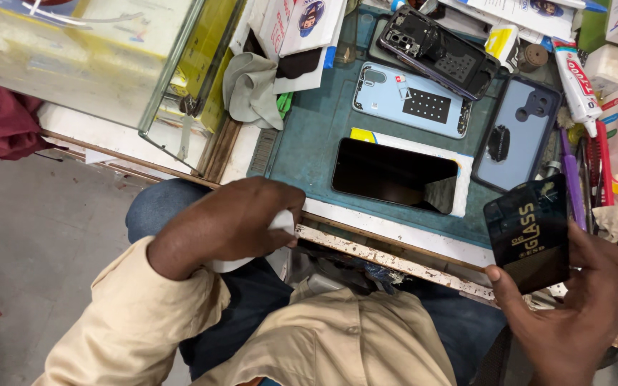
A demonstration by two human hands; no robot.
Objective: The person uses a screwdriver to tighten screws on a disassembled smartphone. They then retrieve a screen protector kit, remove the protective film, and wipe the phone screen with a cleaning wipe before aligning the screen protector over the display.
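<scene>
Over my lap, at the near edge of the workbench, my left hand is curled shut around a small white object, most of it hidden under my fingers, so I cannot tell what it is. My right hand pinches a black flat packet with gold lettering, thumb at its lower corner and fingers behind its right edge, holding it tilted above the bench edge.

On the blue-green mat lies a dark phone screen on a white sheet, well clear of both hands. Beyond it lie 2 opened phone bodies, a light blue one and a dark one, and beside them a blue phone case. A grey cloth sits at the mat's left corner.

I judge I am readying the packet in hand while the screen waits on the mat. Opening it would take both hands, so my left would first have to free itself of the white object.
</scene>
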